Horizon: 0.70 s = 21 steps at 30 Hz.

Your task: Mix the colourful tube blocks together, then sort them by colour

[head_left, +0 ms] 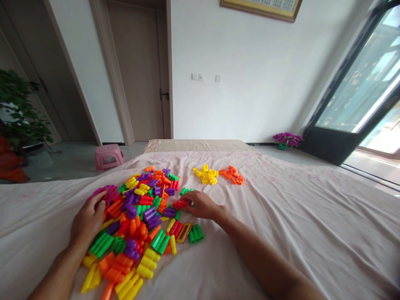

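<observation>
A large mixed pile of plastic pieces point(152, 216) in orange, yellow, green, purple and red lies on the pale cloth. At its left edge my left hand point(90, 216) has its fingers closed on a magenta piece point(110, 193). My right hand point(200, 205) is at the pile's right side, its thumb and fingers round a red piece point(179, 204). A green piece point(186, 191) lies just beyond that hand. Farther back are two separate groups, one of yellow pieces point(206, 175) and one of orange pieces point(231, 175).
The cloth-covered surface point(281, 216) has folds running across it. Beyond it stand a pink stool point(109, 157), a pot of magenta flowers point(287, 140) and a leafy plant point(23, 110). Closed doors and a white wall are behind; a glass door is at the right.
</observation>
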### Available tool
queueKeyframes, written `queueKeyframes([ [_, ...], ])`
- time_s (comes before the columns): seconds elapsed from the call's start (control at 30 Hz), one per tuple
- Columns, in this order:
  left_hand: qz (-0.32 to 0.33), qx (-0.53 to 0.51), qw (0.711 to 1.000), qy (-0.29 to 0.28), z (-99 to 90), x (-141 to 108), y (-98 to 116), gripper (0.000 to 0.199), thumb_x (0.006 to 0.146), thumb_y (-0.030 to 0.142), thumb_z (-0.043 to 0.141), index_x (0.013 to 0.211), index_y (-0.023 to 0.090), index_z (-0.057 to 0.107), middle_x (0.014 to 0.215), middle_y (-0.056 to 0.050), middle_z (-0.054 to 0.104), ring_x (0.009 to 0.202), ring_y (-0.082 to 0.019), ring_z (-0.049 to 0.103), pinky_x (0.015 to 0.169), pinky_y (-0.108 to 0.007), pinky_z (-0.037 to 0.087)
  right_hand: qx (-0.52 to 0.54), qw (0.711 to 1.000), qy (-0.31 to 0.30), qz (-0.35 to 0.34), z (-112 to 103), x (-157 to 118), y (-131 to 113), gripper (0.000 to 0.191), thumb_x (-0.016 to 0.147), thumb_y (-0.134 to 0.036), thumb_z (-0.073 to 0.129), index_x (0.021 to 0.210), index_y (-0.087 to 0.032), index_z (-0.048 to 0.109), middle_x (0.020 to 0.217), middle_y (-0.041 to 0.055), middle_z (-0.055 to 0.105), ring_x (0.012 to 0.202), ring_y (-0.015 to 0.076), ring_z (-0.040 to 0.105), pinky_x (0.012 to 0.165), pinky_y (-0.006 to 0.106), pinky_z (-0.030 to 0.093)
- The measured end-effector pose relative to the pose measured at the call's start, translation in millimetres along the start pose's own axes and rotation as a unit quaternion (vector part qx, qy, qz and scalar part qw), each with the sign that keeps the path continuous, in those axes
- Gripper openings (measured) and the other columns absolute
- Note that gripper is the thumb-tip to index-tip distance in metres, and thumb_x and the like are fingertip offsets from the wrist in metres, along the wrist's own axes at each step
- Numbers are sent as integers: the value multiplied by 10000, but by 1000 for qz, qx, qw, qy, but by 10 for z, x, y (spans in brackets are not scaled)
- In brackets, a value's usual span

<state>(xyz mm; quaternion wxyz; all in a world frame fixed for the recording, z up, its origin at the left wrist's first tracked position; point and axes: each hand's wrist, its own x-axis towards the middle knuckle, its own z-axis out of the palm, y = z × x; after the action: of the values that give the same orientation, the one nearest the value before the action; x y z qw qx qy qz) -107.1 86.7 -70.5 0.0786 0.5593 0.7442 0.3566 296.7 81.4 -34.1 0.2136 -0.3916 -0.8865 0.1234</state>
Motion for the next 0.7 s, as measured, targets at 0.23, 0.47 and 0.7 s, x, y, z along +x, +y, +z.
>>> queueKeyframes([
  [0.23, -2, 2, 1000, -3, 14, 3, 7, 500, 976, 448, 336, 1377, 248, 557, 1415, -80, 590, 1251, -280, 571, 1042, -412, 442, -25, 999, -28, -26, 46, -12, -62, 364, 884, -315, 669, 1238, -231, 645, 1088, 66, 706, 1013, 211, 627, 876, 285, 456],
  [0.47, 2, -6, 1000, 1, 2, 4, 7, 490, 975, 427, 350, 1372, 235, 563, 1409, -95, 593, 1255, -290, 567, 1047, -432, 441, -20, 1000, -2, 3, 102, -11, -101, 244, 924, -330, 621, 1136, -219, 666, 1029, 59, 694, 964, 191, 625, 819, 266, 446],
  [0.7, -2, -4, 1000, -1, 9, 1, 25, 495, 977, 439, 342, 1376, 241, 558, 1413, -88, 589, 1262, -281, 562, 1055, -416, 433, -40, 999, 27, 25, 176, 9, -117, 81, 879, -270, 637, 890, -190, 638, 857, 20, 644, 790, 145, 569, 691, 236, 379],
])
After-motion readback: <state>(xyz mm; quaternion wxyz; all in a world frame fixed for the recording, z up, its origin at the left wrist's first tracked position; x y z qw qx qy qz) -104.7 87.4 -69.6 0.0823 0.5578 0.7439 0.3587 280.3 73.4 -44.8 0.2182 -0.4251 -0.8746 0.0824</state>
